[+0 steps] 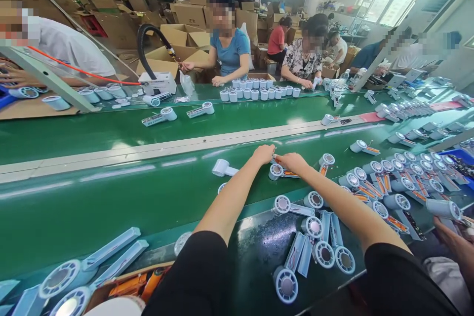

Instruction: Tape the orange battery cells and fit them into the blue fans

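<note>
Over the green conveyor belt (166, 197), both my arms reach forward and my hands nearly meet. My left hand (264, 154) is closed, its fingertips pinched together on something too small to name. Close beside it, my right hand (292, 163) is closed too, with a small pale bit showing at its fingertips. Just below my hands lies a light blue handheld fan body (276, 172), its orange battery partly under my right hand. Left of my forearm, a white fan housing (221, 168) lies on the belt. Another fan body (326, 160) lies to the right.
Several fan bodies (314, 227) lie on the dark bench nearest me, with more crowded at right. Open fan housings (61, 279) and a box of orange batteries (129, 286) sit at lower left. Co-workers sit across the belt; a person's hand (457, 237) holds a fan at right.
</note>
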Motion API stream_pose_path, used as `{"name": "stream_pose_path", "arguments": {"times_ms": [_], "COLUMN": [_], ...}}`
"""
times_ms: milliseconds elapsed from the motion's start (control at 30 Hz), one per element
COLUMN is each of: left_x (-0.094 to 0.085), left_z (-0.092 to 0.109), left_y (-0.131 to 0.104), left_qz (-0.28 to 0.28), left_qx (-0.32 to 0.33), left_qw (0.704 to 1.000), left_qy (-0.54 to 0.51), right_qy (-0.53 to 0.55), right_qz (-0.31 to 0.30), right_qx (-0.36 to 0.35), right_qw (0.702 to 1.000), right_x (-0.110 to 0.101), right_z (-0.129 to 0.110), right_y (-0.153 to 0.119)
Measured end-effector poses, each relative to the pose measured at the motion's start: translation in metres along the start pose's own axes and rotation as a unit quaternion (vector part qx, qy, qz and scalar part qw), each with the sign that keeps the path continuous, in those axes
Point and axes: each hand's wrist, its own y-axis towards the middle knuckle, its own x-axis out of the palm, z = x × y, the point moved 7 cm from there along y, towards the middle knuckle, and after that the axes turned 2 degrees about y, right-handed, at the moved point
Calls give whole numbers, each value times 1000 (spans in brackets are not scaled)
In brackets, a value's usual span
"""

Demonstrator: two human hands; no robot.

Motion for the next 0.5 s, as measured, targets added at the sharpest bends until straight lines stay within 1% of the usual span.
{"name": "stream_pose_path", "arguments": {"times_ms": [133, 267, 367, 500], "left_x": [-4, -10, -12, -8], "left_z": [10, 22, 24, 22], "left_y": [-2, 7, 12, 13], "left_qz": [0, 6, 22, 30], "left_qx": [-4, -2, -3, -8], "left_qw": [1000, 1000, 999, 999], "left_qy": [5, 23, 30, 30], "right_qy": [-37, -69, -84, -86], "right_qz": [-50, -101, -125, -137], "right_qx": [-10, -6, -2, -1], "right_qw": [998, 992, 989, 987], "right_x": [-3, -10, -14, -13], "right_z": [-12, -14, -11, -8], "right_y": [10, 23, 24, 18]}}
